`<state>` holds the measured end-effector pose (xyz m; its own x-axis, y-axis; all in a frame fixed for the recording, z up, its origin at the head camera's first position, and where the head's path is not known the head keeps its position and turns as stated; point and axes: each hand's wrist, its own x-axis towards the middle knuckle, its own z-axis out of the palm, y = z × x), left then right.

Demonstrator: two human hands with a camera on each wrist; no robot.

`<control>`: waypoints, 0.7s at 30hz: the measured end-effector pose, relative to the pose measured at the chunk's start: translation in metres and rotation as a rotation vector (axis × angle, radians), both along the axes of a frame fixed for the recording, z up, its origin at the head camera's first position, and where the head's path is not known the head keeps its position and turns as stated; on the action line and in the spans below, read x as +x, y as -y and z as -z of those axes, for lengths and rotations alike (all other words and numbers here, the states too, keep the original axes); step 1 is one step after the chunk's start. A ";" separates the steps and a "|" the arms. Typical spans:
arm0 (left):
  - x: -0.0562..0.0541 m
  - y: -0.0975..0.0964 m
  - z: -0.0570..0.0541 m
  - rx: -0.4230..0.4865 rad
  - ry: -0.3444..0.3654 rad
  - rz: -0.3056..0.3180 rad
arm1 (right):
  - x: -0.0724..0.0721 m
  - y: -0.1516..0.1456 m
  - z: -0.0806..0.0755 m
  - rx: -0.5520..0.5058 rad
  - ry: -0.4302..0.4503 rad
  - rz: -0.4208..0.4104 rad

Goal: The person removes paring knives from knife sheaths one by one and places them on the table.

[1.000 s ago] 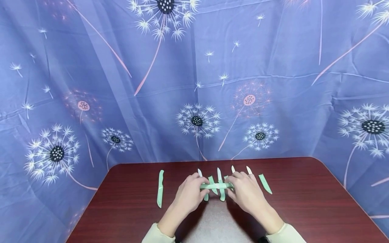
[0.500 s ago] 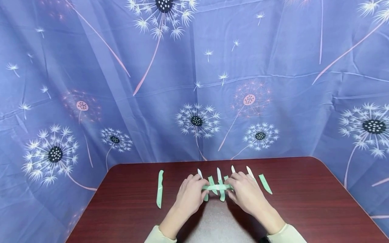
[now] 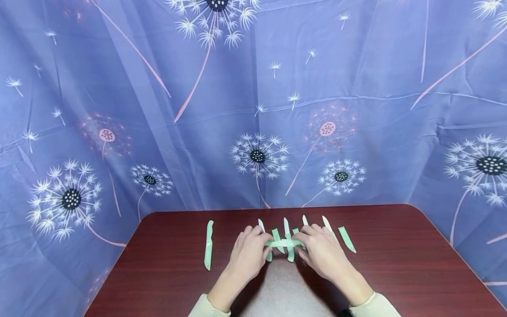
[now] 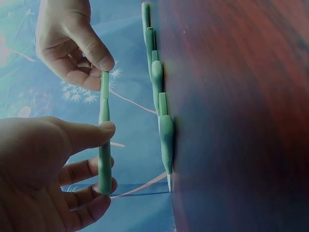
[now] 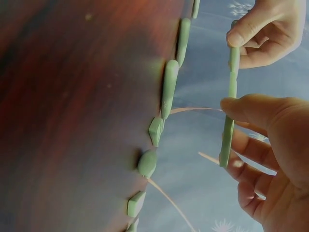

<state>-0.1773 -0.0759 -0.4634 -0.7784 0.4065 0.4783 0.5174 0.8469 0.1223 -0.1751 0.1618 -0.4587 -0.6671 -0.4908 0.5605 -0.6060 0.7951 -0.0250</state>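
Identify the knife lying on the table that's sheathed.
The leftmost knife, left of the left hand: a green sheath covers its blade. The other four lying there show bare blades.

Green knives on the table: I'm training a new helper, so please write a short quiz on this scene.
1. Where is the held green piece? A: flat on the tabletop. B: raised between left hand and right hand. C: in one hand only.
2. True or false: in the head view, the leftmost knife lies apart from the other green pieces.
3. In that view, how many bare blades point toward the backdrop?
Key: 1. B; 2. True; 3. Four.
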 end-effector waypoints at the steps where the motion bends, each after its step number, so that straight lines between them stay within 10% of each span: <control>1: 0.000 0.000 0.000 0.001 -0.003 0.003 | 0.000 0.000 0.000 -0.002 0.001 -0.001; 21: -0.002 0.004 0.000 0.006 -0.051 0.035 | -0.003 -0.002 0.002 -0.001 0.002 -0.016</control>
<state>-0.1789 -0.0798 -0.4638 -0.7385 0.4305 0.5189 0.5525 0.8275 0.0999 -0.1783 0.1640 -0.4608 -0.6605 -0.5004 0.5598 -0.6182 0.7855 -0.0272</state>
